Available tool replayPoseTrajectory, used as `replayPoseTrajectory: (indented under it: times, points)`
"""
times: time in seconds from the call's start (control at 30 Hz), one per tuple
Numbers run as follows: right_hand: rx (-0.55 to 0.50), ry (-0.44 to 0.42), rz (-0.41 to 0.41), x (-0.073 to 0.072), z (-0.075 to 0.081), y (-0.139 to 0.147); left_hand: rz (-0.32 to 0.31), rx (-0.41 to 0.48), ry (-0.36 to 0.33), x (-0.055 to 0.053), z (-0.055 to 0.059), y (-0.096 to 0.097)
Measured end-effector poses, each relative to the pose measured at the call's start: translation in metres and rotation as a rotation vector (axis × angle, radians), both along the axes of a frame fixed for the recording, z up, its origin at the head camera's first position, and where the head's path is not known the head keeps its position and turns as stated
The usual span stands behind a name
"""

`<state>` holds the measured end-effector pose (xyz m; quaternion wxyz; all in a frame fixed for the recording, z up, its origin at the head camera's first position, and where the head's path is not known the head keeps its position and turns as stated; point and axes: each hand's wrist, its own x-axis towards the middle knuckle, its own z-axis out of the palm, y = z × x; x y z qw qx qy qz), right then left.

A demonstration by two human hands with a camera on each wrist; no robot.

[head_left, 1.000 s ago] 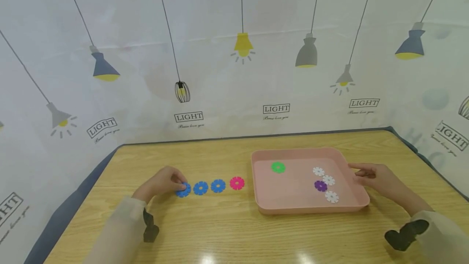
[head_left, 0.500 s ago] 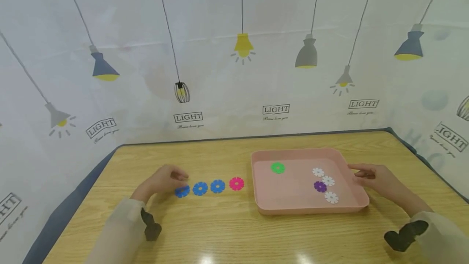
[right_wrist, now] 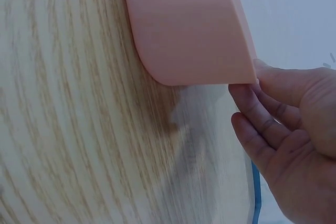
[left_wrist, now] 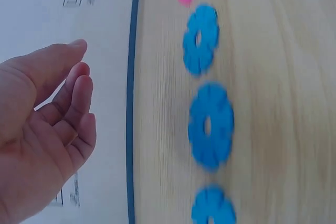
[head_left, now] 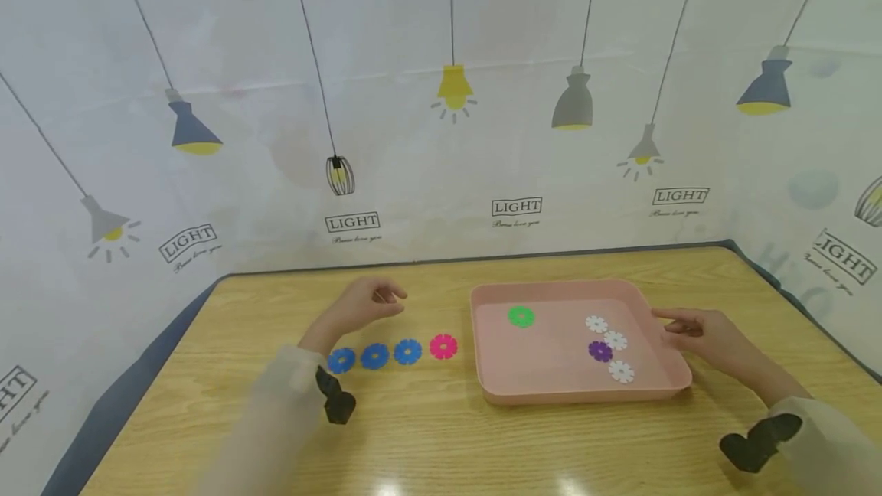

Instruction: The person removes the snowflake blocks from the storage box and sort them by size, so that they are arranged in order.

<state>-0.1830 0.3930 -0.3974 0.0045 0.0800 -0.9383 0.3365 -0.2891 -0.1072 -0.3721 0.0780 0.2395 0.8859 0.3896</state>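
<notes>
My left hand point(head_left: 360, 308) hovers over the table behind a row of flower-shaped plastic discs, its fingers loosely bent and holding nothing. Three blue discs lie flat in that row: a left one point(head_left: 337, 366), a middle one point(head_left: 370, 363) and a right one point(head_left: 403, 358). A pink disc point(head_left: 436, 351) ends the row on the right. With thumb and fingers my right hand point(head_left: 713, 337) pinches the right rim of a pink tray point(head_left: 544, 362); the right wrist view shows the thumb at the rim of the tray wall point(right_wrist: 184, 30), fingertips against its edge.
Inside the tray lie a green disc point(head_left: 514, 323), a purple disc point(head_left: 595, 356) and three white discs, one of them a front white disc point(head_left: 615, 376). The wooden table point(head_left: 413, 435) meets a lamp-printed cloth backdrop point(head_left: 400, 113) at its back edge.
My left hand has let go of the leftmost blue disc, lifted off it and moved back and to the right. The right hand and the tray have stayed put.
</notes>
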Motion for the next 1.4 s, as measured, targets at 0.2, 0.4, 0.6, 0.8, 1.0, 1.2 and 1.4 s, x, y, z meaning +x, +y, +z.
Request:
replayPoseTrajectory:
  times: [0.2, 0.4, 0.6, 0.8, 1.0, 1.2, 1.4]
  points:
    - [-0.018, -0.001, 0.01, -0.001, -0.001, -0.003, -0.058, 0.043, 0.016, -0.002, -0.002, 0.045]
    - [-0.029, 0.006, 0.01, -0.001, 0.0, 0.0, -0.115, 0.055, 0.03, -0.003, -0.001, 0.09]
    - [-0.038, -0.002, 0.007, 0.0, 0.001, 0.0, -0.162, -0.003, 0.017, -0.006, -0.001, 0.125]
    - [-0.037, -0.008, 0.0, 0.0, 0.0, 0.0, -0.167, -0.03, -0.027, -0.009, -0.005, 0.148]
    - [-0.028, -0.011, -0.014, 0.001, -0.001, 0.001, -0.191, -0.036, -0.042, -0.01, -0.01, 0.164]
    - [-0.029, -0.008, -0.007, 0.001, 0.0, 0.001, -0.189, -0.017, -0.093, -0.013, -0.018, 0.177]
    - [-0.019, -0.001, -0.011, 0.0, -0.002, 0.002, -0.149, -0.096, -0.114, -0.012, -0.02, 0.186]
